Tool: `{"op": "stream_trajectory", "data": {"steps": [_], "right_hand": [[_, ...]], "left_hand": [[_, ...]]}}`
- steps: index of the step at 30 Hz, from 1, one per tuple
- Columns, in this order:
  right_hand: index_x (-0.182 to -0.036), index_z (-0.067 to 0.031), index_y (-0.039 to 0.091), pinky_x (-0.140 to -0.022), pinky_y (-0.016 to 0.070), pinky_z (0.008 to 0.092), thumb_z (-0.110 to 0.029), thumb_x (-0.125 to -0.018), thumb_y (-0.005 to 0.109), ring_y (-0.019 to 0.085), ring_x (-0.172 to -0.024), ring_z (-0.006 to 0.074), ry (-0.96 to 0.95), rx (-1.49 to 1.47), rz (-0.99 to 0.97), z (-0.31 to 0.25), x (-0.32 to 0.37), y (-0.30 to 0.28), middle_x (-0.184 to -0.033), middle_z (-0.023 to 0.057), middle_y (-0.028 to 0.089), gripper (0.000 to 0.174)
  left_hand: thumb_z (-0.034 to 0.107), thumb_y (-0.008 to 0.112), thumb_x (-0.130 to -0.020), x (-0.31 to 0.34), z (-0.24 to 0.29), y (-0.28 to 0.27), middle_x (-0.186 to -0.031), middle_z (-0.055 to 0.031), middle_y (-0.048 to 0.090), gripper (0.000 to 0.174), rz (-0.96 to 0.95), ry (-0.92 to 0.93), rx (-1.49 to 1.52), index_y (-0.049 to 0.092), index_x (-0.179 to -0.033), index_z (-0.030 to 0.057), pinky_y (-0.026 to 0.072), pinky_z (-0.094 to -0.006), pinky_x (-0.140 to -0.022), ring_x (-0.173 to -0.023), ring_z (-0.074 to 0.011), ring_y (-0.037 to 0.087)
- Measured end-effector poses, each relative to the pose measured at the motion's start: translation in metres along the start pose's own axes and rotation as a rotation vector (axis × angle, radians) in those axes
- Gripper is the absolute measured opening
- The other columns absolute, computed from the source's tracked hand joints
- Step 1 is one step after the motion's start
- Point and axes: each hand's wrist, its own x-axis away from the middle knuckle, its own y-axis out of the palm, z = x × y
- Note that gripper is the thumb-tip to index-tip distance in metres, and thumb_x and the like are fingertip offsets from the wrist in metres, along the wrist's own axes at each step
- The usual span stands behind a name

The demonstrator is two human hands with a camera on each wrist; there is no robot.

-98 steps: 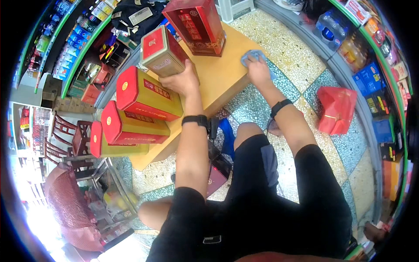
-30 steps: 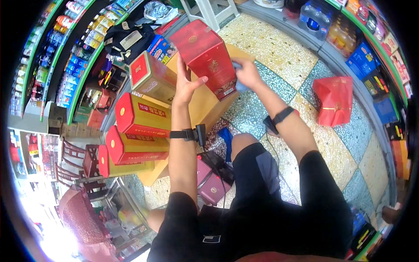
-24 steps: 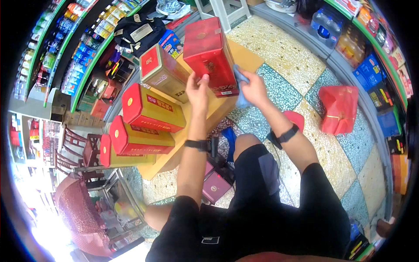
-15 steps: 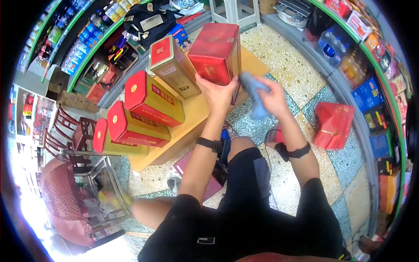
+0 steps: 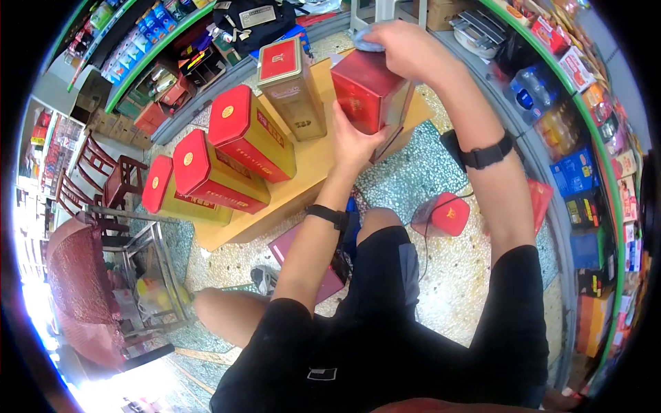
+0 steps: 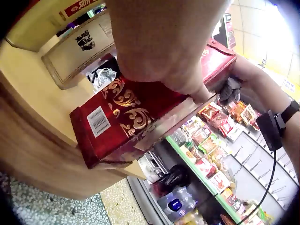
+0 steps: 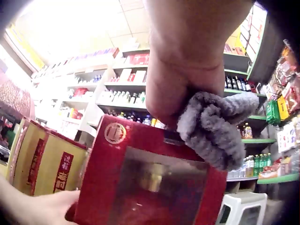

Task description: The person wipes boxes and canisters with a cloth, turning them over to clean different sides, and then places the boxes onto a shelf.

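Observation:
A tall red box [image 5: 365, 86] with a clear window [image 7: 161, 185] stands near the far right end of a light wooden table [image 5: 310, 168]. My left hand [image 5: 354, 141] grips its near side, thumb and fingers spread around the corner; the left wrist view shows it against the gold-patterned red side [image 6: 126, 105]. My right hand [image 5: 410, 51] holds a fluffy blue-grey cloth [image 5: 368, 40] against the box's top; in the right wrist view the cloth [image 7: 211, 129] hangs over the upper edge. To the left stand a beige tin [image 5: 292, 93] with a red top and several yellow tins [image 5: 258, 144] with red lids.
On the floor are a red container [image 5: 447, 213], a purple box [image 5: 323, 275] and a red bag [image 5: 540, 199]. Stocked shelves [image 5: 585, 151] curve along the right, more along the left. A white stool [image 5: 375, 12] stands beyond the table, wooden chairs [image 5: 120, 182] at the left.
My left hand has gone from the beige tin to the red box. My right hand, low beside that box half a second ago, has risen with the cloth onto its top.

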Motion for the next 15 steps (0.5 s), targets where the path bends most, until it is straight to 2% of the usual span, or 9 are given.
{"op": "stream_trajectory", "data": {"steps": [1,2,4,7,8,10,12,14,15], "right_hand": [[-0.101,-0.0056,0.071,-0.084,0.0548,0.0465,0.000,-0.076,0.060,0.067,-0.099,0.0372,-0.016,-0.005,0.030,-0.006,0.004,0.000,-0.104,0.0175,0.071,0.028],[-0.101,-0.0056,0.071,-0.084,0.0548,0.0465,0.000,-0.076,0.060,0.067,-0.099,0.0372,-0.022,-0.005,0.022,-0.020,0.009,-0.003,-0.104,0.0175,0.071,0.028],[-0.101,-0.0069,0.071,-0.085,0.0551,0.0456,-0.002,-0.076,0.061,0.067,-0.101,0.0359,-0.187,0.025,-0.080,-0.047,0.020,-0.014,-0.110,0.0172,0.070,0.027],[-0.107,-0.0084,0.070,-0.086,0.0559,0.0434,-0.005,-0.075,0.065,0.066,-0.106,0.0338,-0.242,-0.084,-0.100,-0.080,0.044,-0.040,-0.118,0.0140,0.067,0.033],[-0.107,-0.0084,0.070,-0.086,0.0559,0.0434,-0.005,-0.075,0.065,0.066,-0.106,0.0338,-0.247,-0.078,-0.100,-0.076,0.045,-0.036,-0.118,0.0140,0.067,0.033],[-0.114,-0.0093,0.068,-0.088,0.0561,0.0407,-0.006,-0.073,0.067,0.064,-0.110,0.0316,-0.374,-0.060,0.057,-0.056,0.054,-0.022,-0.125,0.0104,0.064,0.041],[-0.118,-0.0113,0.068,-0.089,0.0557,0.0402,-0.004,-0.073,0.067,0.063,-0.112,0.0305,-0.358,-0.016,0.076,-0.031,0.051,-0.023,-0.128,0.0083,0.063,0.045],[-0.116,-0.0112,0.069,-0.089,0.0549,0.0415,-0.003,-0.076,0.065,0.063,-0.113,0.0305,-0.202,0.109,-0.047,-0.006,0.046,-0.026,-0.127,0.0095,0.064,0.041],[-0.115,-0.0108,0.069,-0.089,0.0546,0.0421,-0.002,-0.077,0.063,0.063,-0.111,0.0311,-0.181,0.124,-0.059,0.016,0.045,-0.029,-0.124,0.0099,0.065,0.040]], "left_hand": [[0.027,0.090,-0.059,-0.001,0.000,0.001,-0.125,-0.0226,0.054,0.102,-0.004,0.012,-0.014,0.033,-0.137,-0.0054,0.0450,-0.0435,-0.101,-0.117,-0.0352,0.055],[0.027,0.090,-0.059,0.000,-0.001,0.001,-0.125,-0.0227,0.054,0.101,-0.016,0.023,-0.029,0.033,-0.137,-0.0049,0.0448,-0.0440,-0.101,-0.117,-0.0358,0.055],[0.027,0.089,-0.059,-0.001,-0.001,0.004,-0.125,-0.0227,0.054,0.100,0.023,0.028,-0.026,0.034,-0.137,-0.0033,0.0447,-0.0447,-0.100,-0.118,-0.0372,0.055],[0.028,0.089,-0.057,0.000,-0.002,-0.004,-0.125,-0.0220,0.055,0.100,-0.064,0.062,0.040,0.035,-0.136,-0.0008,0.0458,-0.0440,-0.099,-0.115,-0.0361,0.057],[0.028,0.089,-0.057,-0.002,0.000,-0.005,-0.125,-0.0220,0.055,0.100,-0.058,0.066,0.045,0.035,-0.136,-0.0008,0.0458,-0.0440,-0.099,-0.115,-0.0361,0.057],[0.026,0.090,-0.055,-0.004,0.003,-0.005,-0.121,-0.0210,0.057,0.099,-0.073,0.029,0.020,0.038,-0.134,-0.0016,0.0468,-0.0428,-0.097,-0.114,-0.0340,0.058],[0.025,0.091,-0.054,-0.003,0.005,-0.004,-0.119,-0.0205,0.058,0.098,-0.081,0.014,0.016,0.039,-0.133,-0.0019,0.0474,-0.0423,-0.096,-0.113,-0.0330,0.058],[0.024,0.090,-0.055,0.000,0.005,-0.003,-0.117,-0.0203,0.059,0.094,-0.020,0.010,0.021,0.041,-0.130,-0.0032,0.0473,-0.0418,-0.096,-0.111,-0.0328,0.059],[0.023,0.089,-0.056,-0.002,0.002,-0.004,-0.117,-0.0210,0.058,0.092,-0.069,0.001,-0.014,0.042,-0.130,-0.0044,0.0474,-0.0415,-0.097,-0.110,-0.0337,0.059]]}}
